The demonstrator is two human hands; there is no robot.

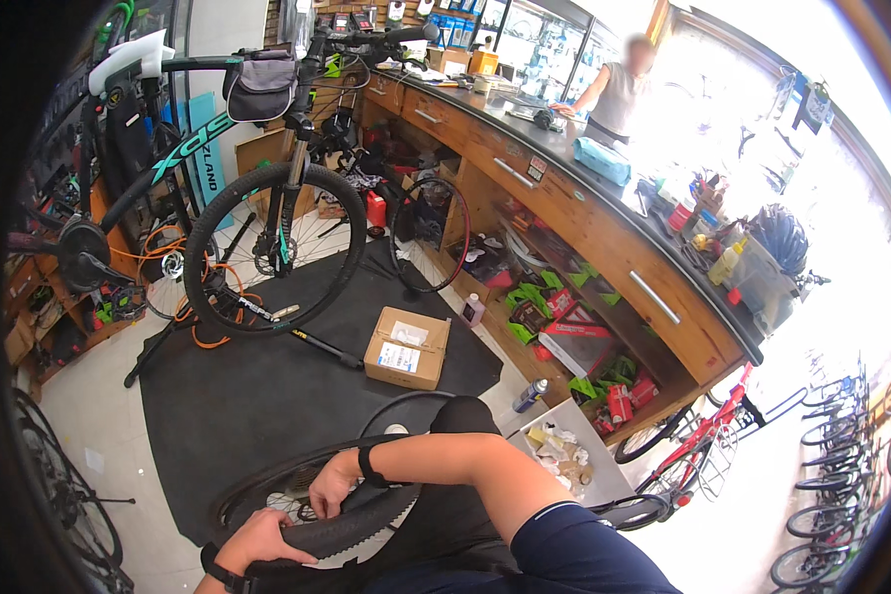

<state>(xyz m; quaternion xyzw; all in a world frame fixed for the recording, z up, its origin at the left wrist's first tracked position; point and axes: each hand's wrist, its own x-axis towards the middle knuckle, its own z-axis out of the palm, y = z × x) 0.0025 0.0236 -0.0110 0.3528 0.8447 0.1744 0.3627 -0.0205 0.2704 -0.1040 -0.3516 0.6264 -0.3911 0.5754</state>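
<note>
A bicycle wheel with a black knobbly tyre point(361, 528) lies tilted across my lap, its spokes partly visible. My left hand point(262, 540) is closed round the tyre on its near left side, the thumb laid over the tread. Just to the right, my right hand point(335, 485) reaches down inside the tyre's circle, close to the rim. Its fingers are curled together, and whatever is between them is hidden. Beyond the wheel, a cardboard box point(406, 348) sits on the black floor mat point(267, 381).
A bicycle point(193, 148) hangs on a repair stand point(317, 342) at the far left. The long wooden counter point(564, 213) runs along the right, a person point(619, 99) behind it. A spray can point(531, 395) and a tray point(564, 416) of scraps stand at my right, near a red bicycle point(723, 421).
</note>
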